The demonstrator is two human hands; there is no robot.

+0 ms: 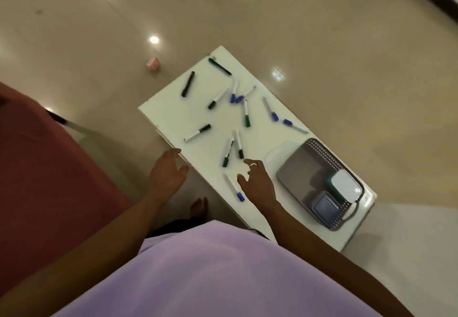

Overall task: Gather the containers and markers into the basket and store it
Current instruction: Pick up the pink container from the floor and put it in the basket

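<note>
- Left hand (168, 175): relaxed and spread, holding nothing, fingertips at the table (171, 116) edge.
- Blue marker (234, 187): lies on the table between the hands, just beside the right thumb.
- Black markers (227, 153): a pair just beyond the right fingertips; other markers (246, 116) lie scattered farther out.
- Right hand (257, 183): loosely spread above the table, grasping nothing.
- Basket (322, 149): on the table just right of the right hand.
- Containers (345, 187): two inside the basket, at its near end.
</note>
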